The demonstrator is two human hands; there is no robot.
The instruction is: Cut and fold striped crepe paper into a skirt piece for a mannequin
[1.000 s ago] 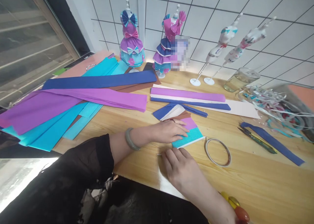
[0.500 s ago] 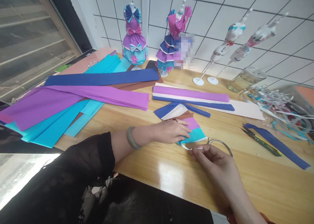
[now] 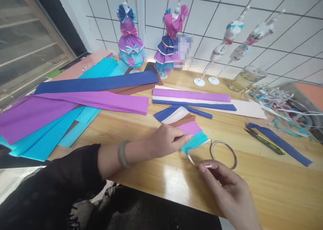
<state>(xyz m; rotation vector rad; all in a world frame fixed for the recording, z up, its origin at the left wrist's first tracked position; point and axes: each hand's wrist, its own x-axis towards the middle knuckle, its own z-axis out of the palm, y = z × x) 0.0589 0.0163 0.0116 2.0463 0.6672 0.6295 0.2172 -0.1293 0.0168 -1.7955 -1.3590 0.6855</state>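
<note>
A joined band of crepe paper in blue, white, brown, purple and turquoise sections lies on the table. My left hand is at its near side, one finger stretched out over the purple and turquoise part and the others bent, partly hidden; it grips nothing that I can see. A narrow white strip runs from the turquoise end to my right hand. Between thumb and forefinger, that hand pinches the strip, whose short end sticks out past the fingertips. Just beyond it lies a roll of tape, flat on the wood.
Purple, blue and turquoise crepe paper strips are piled on the left. Two dressed mannequins and two slim bare ones stand along the wall. At right are a utility knife, a glass jar and tangled ribbon scraps.
My left hand has drawn back from lying flat across the band, uncovering more of it. My right hand has moved away from the tape roll, still pinching the white strip. The view has shifted slightly.
</note>
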